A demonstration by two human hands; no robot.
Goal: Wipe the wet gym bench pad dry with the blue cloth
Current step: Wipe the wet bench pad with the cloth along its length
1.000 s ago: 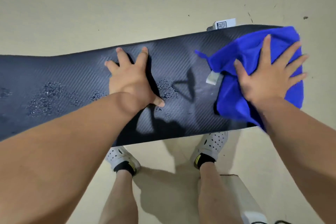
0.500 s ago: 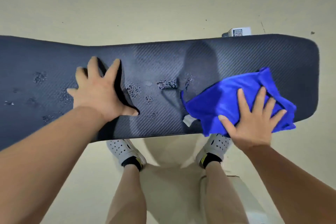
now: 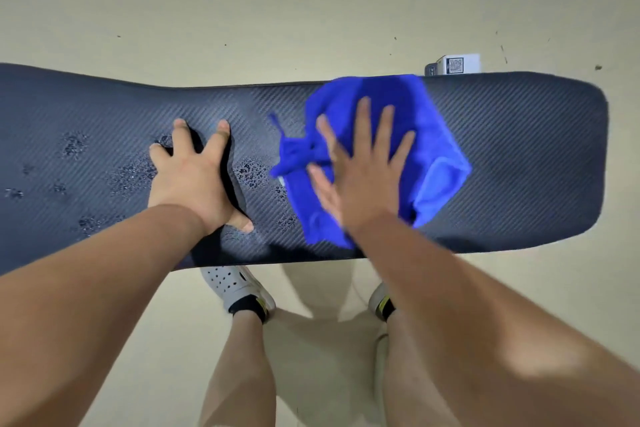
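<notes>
My right hand [image 3: 363, 180] lay flat, fingers spread, pressing the blue cloth [image 3: 377, 156] onto the bench pad [image 3: 519, 156] right of its middle. My left hand [image 3: 194, 180] was also flat and splayed, gripping nothing, braced on the pad beside it. Water droplets [image 3: 251, 173] beaded between my hands and further left.

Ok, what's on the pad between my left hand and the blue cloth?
In the head view, only water droplets bead on the bench pad between the left hand and the blue cloth.
</notes>
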